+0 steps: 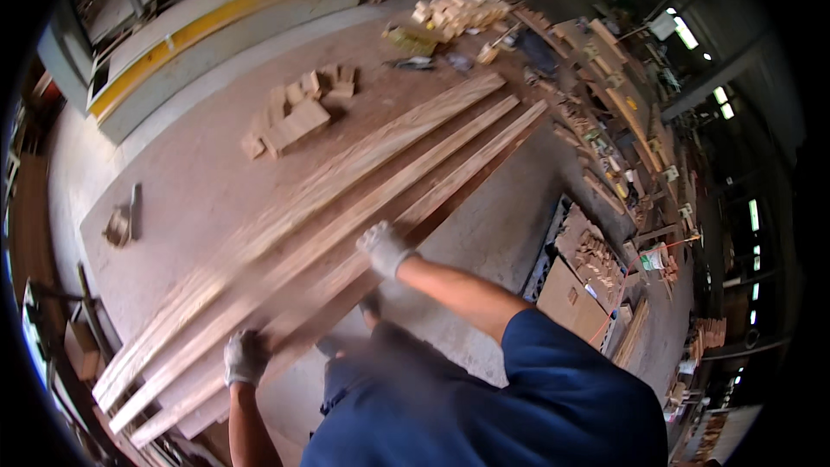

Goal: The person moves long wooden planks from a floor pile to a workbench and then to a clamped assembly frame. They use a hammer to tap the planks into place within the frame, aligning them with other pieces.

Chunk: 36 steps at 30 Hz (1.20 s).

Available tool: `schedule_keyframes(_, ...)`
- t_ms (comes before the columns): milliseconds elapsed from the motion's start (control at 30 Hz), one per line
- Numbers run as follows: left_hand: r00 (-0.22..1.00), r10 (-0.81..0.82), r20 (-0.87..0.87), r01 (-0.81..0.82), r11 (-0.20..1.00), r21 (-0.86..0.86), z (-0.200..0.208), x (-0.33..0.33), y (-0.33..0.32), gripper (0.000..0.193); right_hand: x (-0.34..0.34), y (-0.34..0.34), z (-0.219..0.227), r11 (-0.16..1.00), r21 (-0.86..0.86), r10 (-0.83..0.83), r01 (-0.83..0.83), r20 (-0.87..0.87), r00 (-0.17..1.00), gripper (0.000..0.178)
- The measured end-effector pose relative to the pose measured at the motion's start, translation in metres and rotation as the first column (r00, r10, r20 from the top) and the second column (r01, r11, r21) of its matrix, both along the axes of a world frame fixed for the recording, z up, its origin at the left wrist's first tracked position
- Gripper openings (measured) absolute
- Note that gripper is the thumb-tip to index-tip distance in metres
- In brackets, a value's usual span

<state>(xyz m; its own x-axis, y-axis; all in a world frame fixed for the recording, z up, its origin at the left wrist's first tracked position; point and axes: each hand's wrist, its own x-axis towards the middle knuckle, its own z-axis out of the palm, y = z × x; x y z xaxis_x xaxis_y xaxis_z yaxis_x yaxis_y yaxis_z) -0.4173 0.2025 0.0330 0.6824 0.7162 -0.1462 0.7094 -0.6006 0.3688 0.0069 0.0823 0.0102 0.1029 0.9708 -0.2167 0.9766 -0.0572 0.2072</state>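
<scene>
Three long wooden boards lie side by side, running from the lower left to the upper right across a broad brown worktable [186,229]. My right hand [385,248], in a whitish glove, is closed on the edge of the nearest board [471,169] around its middle. Further down the same board, toward its lower left end, my left hand [245,357] grips it too, also gloved. The middle board [415,171] and the wider far board [372,153] lie beyond my hands, untouched. Blur hides part of the boards between my hands.
Small wooden blocks [296,126] sit behind the boards, with a pale block pile [458,13] at the far edge. A tool with a round part [121,223] lies at left. Beyond stands a yellow-edged machine [225,26]. Flat panels [571,307] are stacked low at right.
</scene>
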Motion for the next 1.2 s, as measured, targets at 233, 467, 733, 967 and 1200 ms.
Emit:
schedule_keyframes(233, 0.99, 0.107, -0.093, -0.119, 0.984, -0.133, 0.001, 0.012, 0.005, 0.042, -0.005, -0.006, 0.015, 0.996, -0.013, -0.093, 0.092, -0.039, 0.995, 0.022)
schedule_keyframes(467, 0.988, 0.026, -0.153, -0.058, 0.975, -0.213, 0.019, 0.016, 0.014, 0.039, -0.003, 0.008, 0.024, 0.998, 0.048, -0.05, 0.049, 0.001, 0.999, 0.021)
schedule_keyframes(733, 0.99, 0.112, -0.082, -0.131, 0.954, -0.269, 0.012, 0.004, 0.025, 0.034, -0.002, -0.003, 0.011, 0.955, 0.282, 0.017, 0.094, -0.369, 0.929, 0.025)
schedule_keyframes(967, 0.963, 0.148, -0.224, -0.192, 0.963, -0.188, 0.017, 0.008, 0.005, 0.032, 0.009, -0.009, 0.013, 0.996, 0.085, 0.007, 0.016, -0.256, 0.967, 0.057)
schedule_keyframes(1200, 0.959, 0.142, -0.245, -0.193, 0.961, -0.2, 0.013, 0.012, 0.012, 0.041, 0.016, -0.005, 0.016, 0.998, 0.065, 0.012, 0.006, -0.273, 0.962, 0.059)
